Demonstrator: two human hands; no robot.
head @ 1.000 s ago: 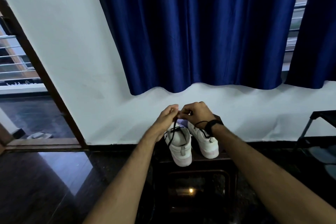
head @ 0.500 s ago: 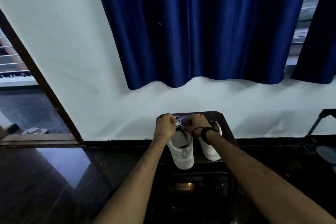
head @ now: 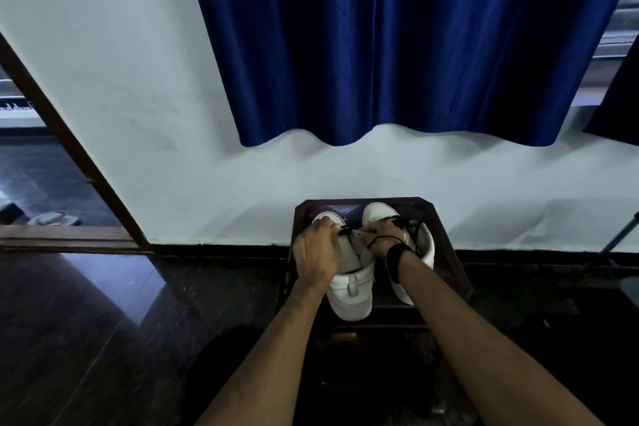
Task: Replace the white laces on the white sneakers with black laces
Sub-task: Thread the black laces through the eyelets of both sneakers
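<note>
Both hands work the near sneaker [head: 351, 290] on the stand [head: 449, 252]: left hand [head: 315, 249] and right hand [head: 383, 239] each pinch black lace [head: 413, 225]. I'd worry a hard tug slips the lace or tips the sneaker off.

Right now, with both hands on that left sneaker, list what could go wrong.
1. The left sneaker has its heel past the front edge of the dark stand; a hard pull could tip it off.
2. Loose black lace lies over the right sneaker by the right hand; it may snag and drag that shoe.
</note>
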